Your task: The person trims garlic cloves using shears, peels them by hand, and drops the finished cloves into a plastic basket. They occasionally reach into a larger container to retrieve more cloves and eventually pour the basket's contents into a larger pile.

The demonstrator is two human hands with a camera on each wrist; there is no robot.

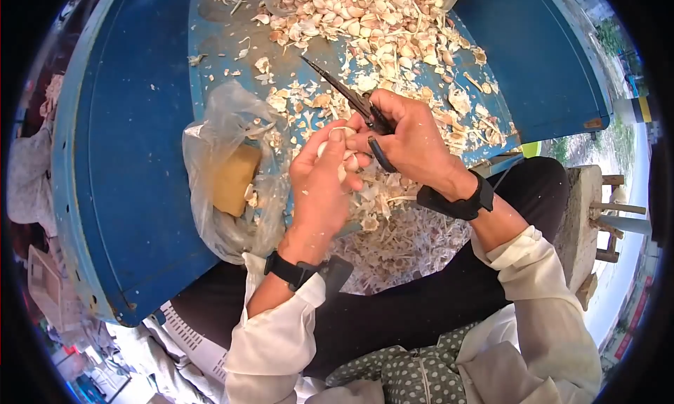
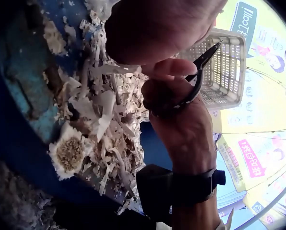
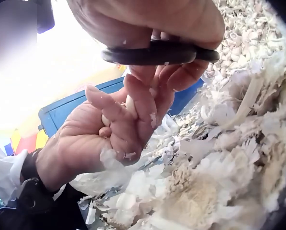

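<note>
Item: garlic bulb, pinched in my left hand over the blue table. My right hand clamps scissors. Peels heaped; I judge work well underway, this bulb unfinished.

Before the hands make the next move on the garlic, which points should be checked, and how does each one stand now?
1. Left hand grips the garlic firmly: ok.
2. Right hand holds the scissors by the handles: ok.
3. Blades closed and pointing away from both hands: ok.
4. Left fingertips apart from the right hand: not ok, they touch it.
5. Garlic fully peeled: cannot tell, fingers hide most of it.
6. Plastic bag is beside the hands, not under them: ok.
</note>
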